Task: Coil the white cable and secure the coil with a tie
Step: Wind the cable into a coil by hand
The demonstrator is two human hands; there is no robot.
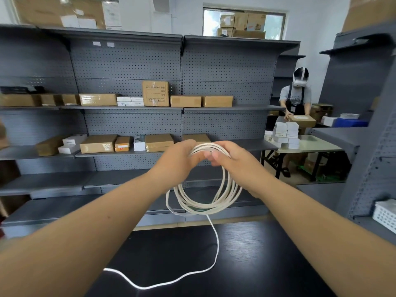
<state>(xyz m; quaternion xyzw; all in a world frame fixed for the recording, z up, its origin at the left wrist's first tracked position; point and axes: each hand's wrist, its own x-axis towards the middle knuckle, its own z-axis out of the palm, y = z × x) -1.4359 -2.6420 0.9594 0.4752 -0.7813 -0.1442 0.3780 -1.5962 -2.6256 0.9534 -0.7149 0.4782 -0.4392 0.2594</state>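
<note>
L hand [179,160] & R hand [232,159] both grip top of white cable [205,202] coil; loose tail on table [246,264].

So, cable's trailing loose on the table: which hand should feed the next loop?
Probably right: the left hand grips the coil on top, and the loose tail hangs nearer the right hand.

The cable coil [205,202] hangs below the left hand [177,161] and right hand [233,159], which grip its top side by side. Its tail [215,254] lies on the table [267,264] beneath. Shelves [128,123] bearing boxes [97,99] stand behind the hands, and a basket [385,213], seemingly shelved, lies rightward.
</note>
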